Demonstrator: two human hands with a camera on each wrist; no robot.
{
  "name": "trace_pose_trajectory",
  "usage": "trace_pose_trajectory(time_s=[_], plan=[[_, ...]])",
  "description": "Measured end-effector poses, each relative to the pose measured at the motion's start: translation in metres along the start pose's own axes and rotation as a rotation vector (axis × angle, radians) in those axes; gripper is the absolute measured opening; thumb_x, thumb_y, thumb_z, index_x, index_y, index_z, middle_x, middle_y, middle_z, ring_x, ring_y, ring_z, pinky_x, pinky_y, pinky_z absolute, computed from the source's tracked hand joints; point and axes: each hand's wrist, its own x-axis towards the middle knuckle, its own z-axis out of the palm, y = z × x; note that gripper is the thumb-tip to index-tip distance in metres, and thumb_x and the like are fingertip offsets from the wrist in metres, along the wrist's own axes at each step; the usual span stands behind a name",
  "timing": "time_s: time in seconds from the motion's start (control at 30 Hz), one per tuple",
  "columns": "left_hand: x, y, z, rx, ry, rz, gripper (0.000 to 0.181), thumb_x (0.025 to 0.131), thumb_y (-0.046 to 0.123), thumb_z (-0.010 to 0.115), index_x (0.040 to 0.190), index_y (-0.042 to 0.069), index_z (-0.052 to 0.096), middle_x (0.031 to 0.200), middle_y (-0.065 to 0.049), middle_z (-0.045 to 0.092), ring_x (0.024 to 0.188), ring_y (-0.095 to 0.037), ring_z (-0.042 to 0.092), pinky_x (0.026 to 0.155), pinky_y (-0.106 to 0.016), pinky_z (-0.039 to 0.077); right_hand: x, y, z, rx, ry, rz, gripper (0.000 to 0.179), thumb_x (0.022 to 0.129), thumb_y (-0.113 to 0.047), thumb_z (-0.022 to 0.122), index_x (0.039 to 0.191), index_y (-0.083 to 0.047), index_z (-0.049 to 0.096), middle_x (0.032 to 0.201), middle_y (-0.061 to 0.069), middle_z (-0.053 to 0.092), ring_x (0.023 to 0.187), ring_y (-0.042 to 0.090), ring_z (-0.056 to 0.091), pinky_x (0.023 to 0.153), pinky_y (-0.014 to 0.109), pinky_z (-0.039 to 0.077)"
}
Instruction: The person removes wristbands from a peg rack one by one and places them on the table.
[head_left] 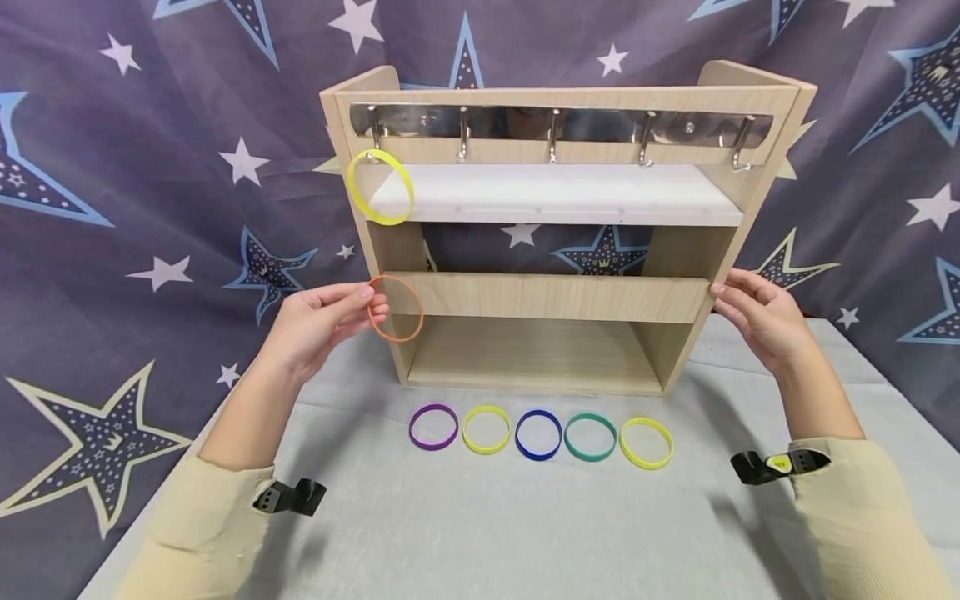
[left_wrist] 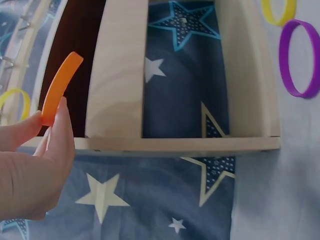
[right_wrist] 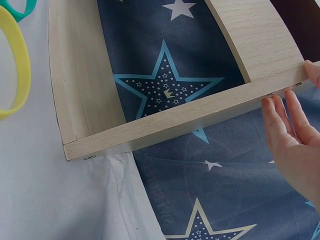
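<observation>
My left hand [head_left: 318,325] pinches an orange wristband [head_left: 406,337] between thumb and fingers, before the left side of a wooden hook shelf [head_left: 555,298]. In the left wrist view the orange wristband [left_wrist: 61,86] stands up from the fingertips. A yellow wristband [head_left: 408,185] hangs on the leftmost hook [head_left: 374,125] of the metal strip. My right hand [head_left: 765,321] holds the shelf's right side panel. In the right wrist view its fingers [right_wrist: 275,122] lie against the outer face, with the thumb at the front edge.
In a row before the shelf lie a purple wristband [head_left: 433,446], a yellow one [head_left: 487,448], a blue one [head_left: 538,456], a green one [head_left: 592,457] and another yellow one [head_left: 647,464]. A star-patterned cloth [head_left: 187,225] hangs behind the grey-white table covering [head_left: 525,533].
</observation>
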Motion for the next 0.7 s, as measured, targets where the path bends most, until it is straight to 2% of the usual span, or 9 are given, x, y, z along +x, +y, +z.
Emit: trace_pose_trajectory(time_s=[0.2,0.3,0.4,0.47,0.6,0.7], plan=[[0.003,-0.007,-0.012,0.144,-0.038,-0.068,0.016,0.093,0.004,0.06,0.085,0.015,0.07,0.078,0.003,0.075,0.076,-0.007,0.073,0.075,-0.019,0.062,0.0,0.0,0.0,0.0,0.004,-0.001,0.023,0.092,0.002,0.057,0.104,-0.014,0.069,0.099,-0.006,0.067,0.092,0.003,0.066,0.083,0.01,0.056],[0.006,-0.011,-0.017,0.234,-0.074,-0.103,0.009,0.094,0.005,0.058,0.097,0.006,0.067,0.079,0.005,0.075,0.077,-0.006,0.072,0.076,-0.019,0.061,0.0,0.0,0.0,0.002,0.004,-0.002,0.023,0.092,0.002,0.058,0.104,-0.014,0.069,0.099,-0.005,0.067,0.092,0.003,0.066,0.083,0.01,0.056],[0.007,-0.015,-0.023,0.293,-0.114,-0.13,0.019,0.095,0.003,0.056,0.111,-0.007,0.059,0.079,0.005,0.075,0.077,-0.006,0.072,0.077,-0.02,0.062,0.0,0.0,0.0,0.003,0.003,-0.001,0.023,0.092,0.002,0.057,0.104,-0.014,0.069,0.099,-0.005,0.066,0.092,0.003,0.066,0.083,0.01,0.056],[0.008,-0.019,-0.027,0.303,-0.133,-0.149,0.022,0.095,0.002,0.055,0.113,-0.01,0.056,0.079,0.005,0.074,0.077,-0.007,0.072,0.076,-0.02,0.062,0.0,0.0,0.0,0.004,0.003,0.001,0.023,0.092,0.002,0.057,0.104,-0.014,0.069,0.099,-0.005,0.067,0.092,0.003,0.066,0.083,0.01,0.056],[0.009,-0.025,-0.034,0.318,-0.155,-0.198,0.011,0.096,0.002,0.054,0.105,-0.003,0.06,0.079,0.005,0.074,0.077,-0.006,0.072,0.076,-0.019,0.062,0.0,0.0,-0.001,0.006,-0.001,0.004,0.024,0.092,0.002,0.057,0.104,-0.015,0.069,0.099,-0.006,0.067,0.092,0.002,0.066,0.083,0.01,0.056],[0.01,-0.031,-0.039,0.34,-0.163,-0.242,0.011,0.096,0.003,0.054,0.103,-0.001,0.061,0.079,0.006,0.074,0.078,-0.005,0.071,0.076,-0.019,0.062,0.0,0.0,-0.001,0.006,-0.006,0.004,0.024,0.092,0.002,0.057,0.104,-0.015,0.069,0.099,-0.006,0.068,0.092,0.002,0.066,0.083,0.01,0.056]])
